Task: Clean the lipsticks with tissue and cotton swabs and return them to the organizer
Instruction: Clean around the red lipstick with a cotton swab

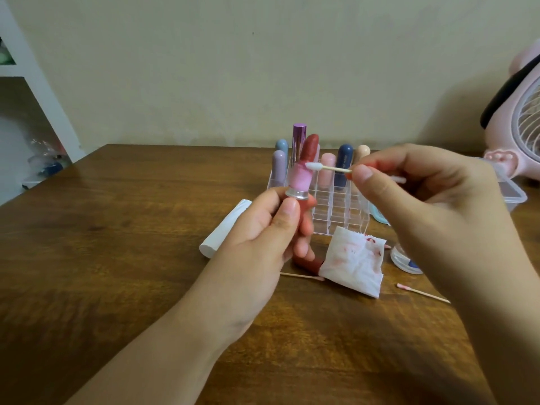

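bare forearms, no sleeves, left grip (263,229), right grip (415,194)

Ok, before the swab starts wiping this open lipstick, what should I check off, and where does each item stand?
1. Left hand grips the lipstick base, tube upright: ok.
2. Right hand pinches the cotton swab stick: ok.
3. Swab tip white, unused: ok.
4. Tip at the pink sleeve below the red bullet; actual contact: cannot tell.
5. Stained tissue within reach on the table: ok.
6. Free slots in the clear organizer for return: ok.
7. Cap lying beside the tissue, partly hidden; that it belongs to this lipstick: cannot tell.
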